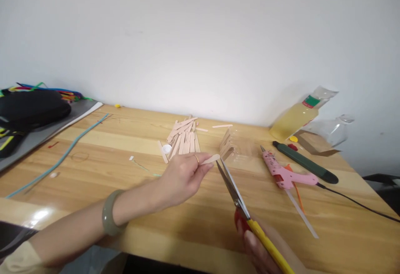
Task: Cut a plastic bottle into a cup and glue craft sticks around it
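Pinched in my left hand (184, 178) is a wooden craft stick (213, 158), its rounded end poking out to the right past the fingertips. My right hand (258, 245) is closed on the handles of yellow-and-red scissors (237, 203). Their blades are slightly parted, with the tips close by the stick's end; whether they touch it I cannot tell. Behind my left hand lies a loose pile of craft sticks (184, 136). A small built piece of sticks (226, 144) stands just beyond the scissor tips.
On the right, a pink glue gun (289, 177) with a cord lies near a dark green tool (306, 163). Behind them are a tilted bottle of yellow liquid (293, 117) and a clear bottle (334, 132). A blue pipe cleaner (65, 157) and a black case (34, 109) are left.
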The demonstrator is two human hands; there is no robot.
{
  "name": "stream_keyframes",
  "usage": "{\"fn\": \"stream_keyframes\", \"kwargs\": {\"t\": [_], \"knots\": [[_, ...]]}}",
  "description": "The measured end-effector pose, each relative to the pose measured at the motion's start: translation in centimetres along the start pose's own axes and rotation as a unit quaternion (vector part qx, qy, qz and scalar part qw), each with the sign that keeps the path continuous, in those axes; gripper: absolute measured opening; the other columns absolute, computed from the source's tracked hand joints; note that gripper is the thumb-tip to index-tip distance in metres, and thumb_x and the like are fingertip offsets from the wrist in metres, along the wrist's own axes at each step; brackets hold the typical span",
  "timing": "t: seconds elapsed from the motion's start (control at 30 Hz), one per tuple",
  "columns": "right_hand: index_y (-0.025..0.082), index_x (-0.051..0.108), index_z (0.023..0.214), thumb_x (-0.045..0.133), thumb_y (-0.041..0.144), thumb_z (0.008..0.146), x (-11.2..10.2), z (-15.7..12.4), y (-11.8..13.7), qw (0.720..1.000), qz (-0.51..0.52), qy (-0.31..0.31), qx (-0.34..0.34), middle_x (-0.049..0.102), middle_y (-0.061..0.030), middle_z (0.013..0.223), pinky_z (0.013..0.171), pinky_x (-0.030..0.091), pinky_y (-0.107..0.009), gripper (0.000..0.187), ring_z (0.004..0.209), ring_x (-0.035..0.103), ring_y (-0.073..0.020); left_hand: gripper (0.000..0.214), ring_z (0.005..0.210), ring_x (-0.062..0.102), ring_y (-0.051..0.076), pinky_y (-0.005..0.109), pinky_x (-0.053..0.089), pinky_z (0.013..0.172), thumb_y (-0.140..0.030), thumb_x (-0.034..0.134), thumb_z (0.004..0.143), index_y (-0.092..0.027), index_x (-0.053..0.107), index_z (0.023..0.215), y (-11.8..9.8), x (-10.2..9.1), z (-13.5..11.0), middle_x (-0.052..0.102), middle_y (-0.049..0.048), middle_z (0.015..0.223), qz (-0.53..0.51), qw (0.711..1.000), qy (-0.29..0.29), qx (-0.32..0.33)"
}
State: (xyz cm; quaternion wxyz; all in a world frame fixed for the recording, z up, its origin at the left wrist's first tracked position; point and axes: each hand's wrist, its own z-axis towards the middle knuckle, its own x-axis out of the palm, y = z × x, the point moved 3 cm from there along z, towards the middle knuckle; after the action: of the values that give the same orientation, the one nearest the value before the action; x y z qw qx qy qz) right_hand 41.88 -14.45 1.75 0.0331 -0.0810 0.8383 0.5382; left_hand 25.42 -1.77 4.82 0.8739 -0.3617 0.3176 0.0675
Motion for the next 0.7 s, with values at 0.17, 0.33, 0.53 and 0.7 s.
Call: {"fn": "stream_keyframes", "kwargs": {"t": [0.17, 0.33, 0.53, 0.7], "knots": [[0.023, 0.054, 0.075, 0.055, 0.056, 0.076, -0.4, 0.6, 0.7, 0.989, -0.113, -0.042, -0.086, 0.055, -0.0014, 0.065, 0.056, 0.034, -0.028, 0.033, 0.059, 0.045, -0.0155, 0.029, 0.051, 0.045, 0.009, 0.020, 0.036, 0.051, -0.027, 0.041, 0.090, -0.014, 0.064, 0.078, -0.4, -0.4, 0.3, 0.051, -0.0022, 0.055, -0.033, 0.997, 0.041, -0.052], [0.023, 0.048, 0.072, 0.063, 0.047, 0.072, -0.8, 1.1, -0.3, 0.982, -0.157, -0.029, -0.103, 0.052, 0.0011, 0.061, 0.052, 0.030, -0.026, 0.028, 0.056, 0.041, -0.0144, 0.034, 0.050, 0.036, 0.008, 0.020, 0.032, 0.049, -0.033, 0.039, 0.090, -0.015, 0.062, 0.073, -0.3, -0.5, 0.5, 0.040, -0.0044, 0.053, -0.119, 0.983, 0.077, -0.120], [0.023, 0.046, 0.072, 0.058, 0.053, 0.073, -0.7, 1.3, -0.4, 0.978, -0.179, -0.036, -0.103, 0.048, 0.0022, 0.059, 0.051, 0.028, -0.026, 0.033, 0.054, 0.038, -0.0137, 0.038, 0.050, 0.036, 0.008, 0.020, 0.029, 0.048, -0.036, 0.037, 0.091, -0.016, 0.050, 0.061, -0.6, -0.2, 0.3, 0.037, -0.0048, 0.052, -0.192, 0.963, 0.092, -0.167], [0.023, 0.052, 0.074, 0.055, 0.058, 0.074, -0.8, 1.5, -0.9, 0.984, -0.123, -0.026, -0.128, 0.049, 0.0004, 0.064, 0.053, 0.032, -0.027, 0.036, 0.057, 0.041, -0.0144, 0.041, 0.050, 0.034, 0.008, 0.020, 0.028, 0.049, -0.036, 0.036, 0.090, -0.016, 0.044, 0.055, -0.3, 0.0, 0.3, 0.034, -0.0051, 0.050, -0.181, 0.966, 0.083, -0.166]]}}
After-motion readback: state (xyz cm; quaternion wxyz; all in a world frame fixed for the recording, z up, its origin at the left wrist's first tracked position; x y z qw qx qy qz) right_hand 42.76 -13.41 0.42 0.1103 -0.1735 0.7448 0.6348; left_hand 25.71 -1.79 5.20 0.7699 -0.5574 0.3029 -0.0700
